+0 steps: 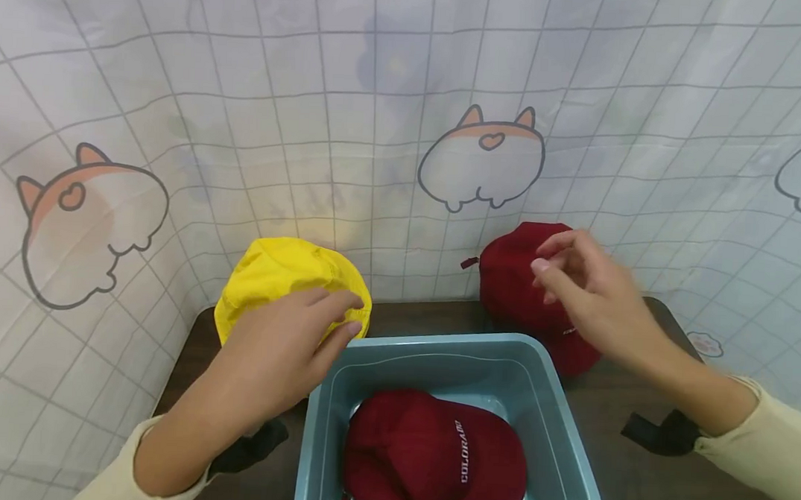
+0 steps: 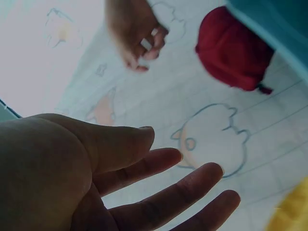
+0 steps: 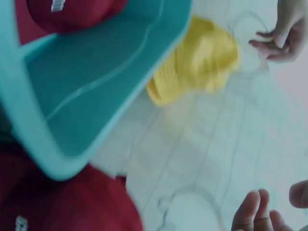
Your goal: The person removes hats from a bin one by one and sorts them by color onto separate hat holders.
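Note:
My left hand (image 1: 282, 342) hovers over the near side of a yellow hat (image 1: 272, 263), its fingers relaxed and holding nothing. In the left wrist view the fingers of this left hand (image 2: 144, 178) spread loosely with a gap to the thumb. On the other side, my right hand (image 1: 593, 296) hangs with bent, loose fingers in front of a dark red cap (image 1: 516, 277), apart from it in the right wrist view. Between the hands, a second dark red cap (image 1: 425, 452) with white lettering reading COLORADO lies in a blue-grey plastic bin (image 1: 430, 344).
The bin stands on a dark brown table (image 1: 635, 409), with the yellow hat behind its left corner and one red cap behind its right corner. A white grid-patterned curtain (image 1: 377, 167) with cartoon corgi prints closes off the back and sides.

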A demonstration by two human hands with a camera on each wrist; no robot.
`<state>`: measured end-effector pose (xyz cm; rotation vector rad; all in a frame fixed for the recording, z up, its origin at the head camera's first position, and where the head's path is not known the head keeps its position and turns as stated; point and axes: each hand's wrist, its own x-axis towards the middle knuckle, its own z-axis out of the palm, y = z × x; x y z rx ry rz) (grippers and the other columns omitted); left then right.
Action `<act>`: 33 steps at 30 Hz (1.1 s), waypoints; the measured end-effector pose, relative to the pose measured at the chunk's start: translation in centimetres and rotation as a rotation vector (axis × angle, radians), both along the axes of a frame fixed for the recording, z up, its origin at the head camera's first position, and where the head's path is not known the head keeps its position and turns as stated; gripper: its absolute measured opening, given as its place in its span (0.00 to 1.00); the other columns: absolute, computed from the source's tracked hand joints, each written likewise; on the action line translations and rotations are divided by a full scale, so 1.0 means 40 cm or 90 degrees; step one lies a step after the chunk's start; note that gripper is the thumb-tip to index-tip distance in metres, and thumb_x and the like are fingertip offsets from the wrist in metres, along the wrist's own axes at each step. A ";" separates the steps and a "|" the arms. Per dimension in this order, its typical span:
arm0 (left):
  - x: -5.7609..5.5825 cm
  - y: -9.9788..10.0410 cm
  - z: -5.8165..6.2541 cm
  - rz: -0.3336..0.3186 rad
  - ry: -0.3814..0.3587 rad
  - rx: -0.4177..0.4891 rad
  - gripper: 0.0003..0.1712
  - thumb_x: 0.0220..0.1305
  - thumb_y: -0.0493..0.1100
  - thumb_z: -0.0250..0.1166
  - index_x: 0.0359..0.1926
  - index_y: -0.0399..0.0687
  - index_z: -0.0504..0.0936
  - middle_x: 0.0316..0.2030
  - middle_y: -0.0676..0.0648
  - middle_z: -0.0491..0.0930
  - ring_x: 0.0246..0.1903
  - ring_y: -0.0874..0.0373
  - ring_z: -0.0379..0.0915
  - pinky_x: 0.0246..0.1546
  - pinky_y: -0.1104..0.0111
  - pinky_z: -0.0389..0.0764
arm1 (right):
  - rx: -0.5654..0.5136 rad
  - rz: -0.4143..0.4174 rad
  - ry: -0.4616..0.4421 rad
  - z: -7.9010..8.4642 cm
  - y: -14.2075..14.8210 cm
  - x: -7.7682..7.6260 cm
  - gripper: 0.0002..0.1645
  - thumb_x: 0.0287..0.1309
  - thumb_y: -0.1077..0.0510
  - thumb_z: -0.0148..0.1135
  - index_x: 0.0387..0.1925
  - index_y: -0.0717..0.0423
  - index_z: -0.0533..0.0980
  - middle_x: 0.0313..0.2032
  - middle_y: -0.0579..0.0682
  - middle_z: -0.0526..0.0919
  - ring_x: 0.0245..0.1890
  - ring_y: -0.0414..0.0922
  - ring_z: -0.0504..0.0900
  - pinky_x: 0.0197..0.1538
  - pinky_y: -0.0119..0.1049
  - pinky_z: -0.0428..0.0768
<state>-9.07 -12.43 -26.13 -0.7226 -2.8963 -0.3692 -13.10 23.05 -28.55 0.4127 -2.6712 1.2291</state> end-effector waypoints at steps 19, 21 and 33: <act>0.144 -0.095 -0.249 0.184 -0.210 0.149 0.32 0.79 0.62 0.48 0.80 0.73 0.55 0.68 0.54 0.75 0.61 0.51 0.77 0.57 0.42 0.78 | 0.224 0.350 -0.108 -0.153 -0.295 0.049 0.26 0.68 0.38 0.62 0.63 0.40 0.74 0.29 0.33 0.80 0.25 0.32 0.76 0.31 0.30 0.80; 0.148 -0.095 -0.267 0.193 -0.228 0.179 0.32 0.80 0.60 0.49 0.80 0.73 0.53 0.68 0.54 0.75 0.60 0.53 0.77 0.59 0.43 0.77 | 0.261 0.377 -0.110 -0.171 -0.313 0.053 0.29 0.68 0.36 0.61 0.64 0.41 0.73 0.34 0.35 0.84 0.31 0.32 0.79 0.36 0.31 0.82; 0.144 -0.091 -0.341 0.225 -0.309 0.240 0.35 0.78 0.55 0.55 0.80 0.63 0.55 0.50 0.47 0.87 0.36 0.63 0.83 0.47 0.52 0.84 | 0.581 0.492 0.110 -0.243 -0.368 0.068 0.28 0.65 0.28 0.57 0.58 0.36 0.77 0.35 0.37 0.86 0.32 0.34 0.81 0.33 0.36 0.74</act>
